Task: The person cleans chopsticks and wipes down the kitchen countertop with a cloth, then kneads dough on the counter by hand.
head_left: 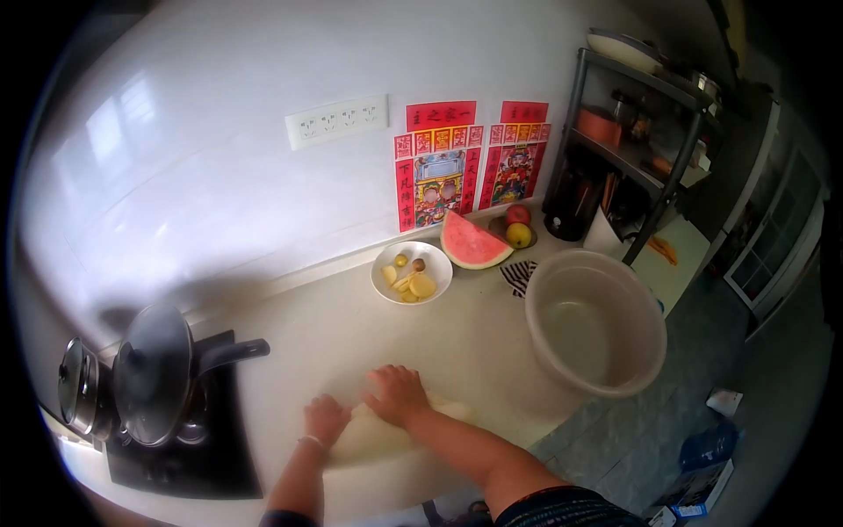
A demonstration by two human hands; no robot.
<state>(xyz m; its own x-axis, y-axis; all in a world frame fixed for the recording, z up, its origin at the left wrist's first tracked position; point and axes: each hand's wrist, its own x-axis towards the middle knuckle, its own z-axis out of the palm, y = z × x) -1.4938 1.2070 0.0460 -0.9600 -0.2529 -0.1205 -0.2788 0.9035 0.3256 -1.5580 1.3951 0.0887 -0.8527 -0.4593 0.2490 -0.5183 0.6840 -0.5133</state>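
With fingers parted on right hand (398, 397), curled on left hand (327, 420) (cannot tell whether gripping), resting on pale dough (378, 436) lying bodyward of fingertips, stretched left to right, centred nearer right hand.

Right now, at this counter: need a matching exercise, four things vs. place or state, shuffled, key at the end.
Things
1. pale dough
2. white bowl
3. watermelon wedge
4. lidded pan

Place or state
A. on the black hob
B. in front of the red posters, cut side showing
C. under the left hand and right hand
D. holding yellow pieces

Pairs: 1-C, 2-D, 3-B, 4-A
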